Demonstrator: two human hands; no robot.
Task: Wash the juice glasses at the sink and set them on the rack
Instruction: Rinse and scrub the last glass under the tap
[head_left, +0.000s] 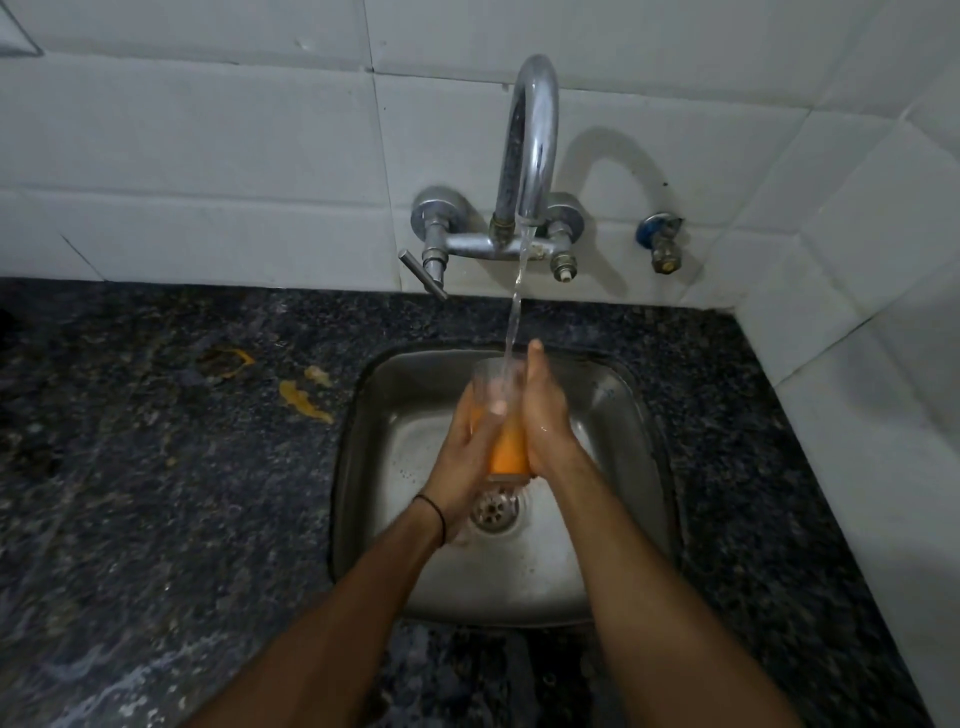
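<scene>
Under the tap (530, 156), hands (511, 436) hold glass (500, 415).

Juice glass (503, 415) with orange liquid gripped between left hand (467, 457) and right hand (545, 415), under tap (530, 150) stream, above sink (639, 415), orange spills (304, 396) on counter's left side.

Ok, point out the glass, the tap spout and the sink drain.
glass (503, 447): head view, on its orange lower half.
tap spout (535, 119): head view, on the curved neck.
sink drain (494, 512): head view, on the metal strainer.
</scene>
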